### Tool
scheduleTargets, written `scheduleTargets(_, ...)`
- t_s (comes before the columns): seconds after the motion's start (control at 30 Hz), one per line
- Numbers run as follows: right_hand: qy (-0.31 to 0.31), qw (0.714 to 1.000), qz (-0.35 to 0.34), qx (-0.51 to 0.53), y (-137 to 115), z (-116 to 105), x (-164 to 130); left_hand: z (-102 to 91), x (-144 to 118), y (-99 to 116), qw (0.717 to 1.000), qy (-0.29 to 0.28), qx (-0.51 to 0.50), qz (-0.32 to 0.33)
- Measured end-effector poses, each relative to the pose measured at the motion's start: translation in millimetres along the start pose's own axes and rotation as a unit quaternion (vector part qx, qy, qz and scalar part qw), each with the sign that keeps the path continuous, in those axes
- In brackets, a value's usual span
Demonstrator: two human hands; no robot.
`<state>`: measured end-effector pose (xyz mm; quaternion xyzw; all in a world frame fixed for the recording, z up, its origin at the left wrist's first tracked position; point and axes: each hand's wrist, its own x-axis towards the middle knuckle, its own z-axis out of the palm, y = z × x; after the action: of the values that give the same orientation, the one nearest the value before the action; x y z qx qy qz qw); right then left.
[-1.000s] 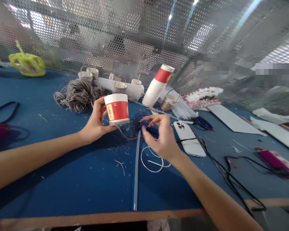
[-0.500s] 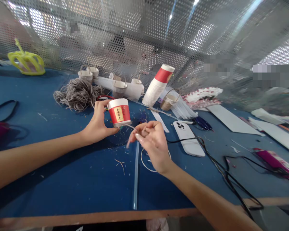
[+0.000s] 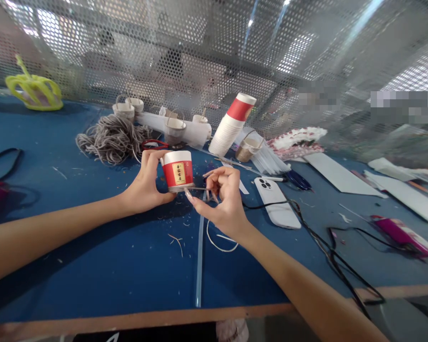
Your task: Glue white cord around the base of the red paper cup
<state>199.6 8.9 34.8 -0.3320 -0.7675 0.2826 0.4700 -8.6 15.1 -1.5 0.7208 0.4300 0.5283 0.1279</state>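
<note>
red cup [image 3: 177,171] with a white rim and a yellow label, blue desk [image 3: 92,256], grey tangle of cord [image 3: 107,137], white phone [image 3: 276,202], lime-yellow crown thing [image 3: 34,90], black cable [image 3: 328,251] on the right

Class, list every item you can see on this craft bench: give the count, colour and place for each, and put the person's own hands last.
paper cup: 1, red and white, upside down in the left hand
cord: 1, pale, pinched at the cup's lower edge
cup stack: 1, white with red top, leaning, centre back
cord bundle: 1, grey, back left
small cup baskets: about five, white or tan, along the back
phone: 1, white, face down, right of the hands
cable: 1, black, right
clear tube: 1, centre front
yellow frame: 1, far left back
table: 1, blue
left hand: holds the cup
right hand: pinches the cord
</note>
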Motion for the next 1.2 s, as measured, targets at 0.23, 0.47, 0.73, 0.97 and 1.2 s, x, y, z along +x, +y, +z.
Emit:
scheduleTargets(0.23,0.004,1.0,-0.014,-0.001,4.1,0.4,4.7,0.7,-0.6,-2.0,1.0,-0.001,-0.003,0.022)
scheduleTargets(0.47,0.012,1.0,-0.016,0.002,3.7,0.1,6.9,0.9,-0.8,-2.6,1.0,-0.007,-0.014,0.011)
scheduleTargets(0.73,0.007,1.0,-0.001,-0.019,3.0,-1.6,5.9,1.1,-0.2,-3.3,1.0,0.001,-0.021,0.02)
scheduleTargets(0.97,0.007,1.0,-0.02,-0.013,1.5,-5.2,7.0,0.1,-0.4,0.4,1.0,-0.008,-0.012,0.007)
scheduleTargets(1.2,0.009,0.998,-0.009,-0.061,-4.5,-0.1,7.4,0.1,0.1,1.4,1.0,-0.009,0.005,0.018)
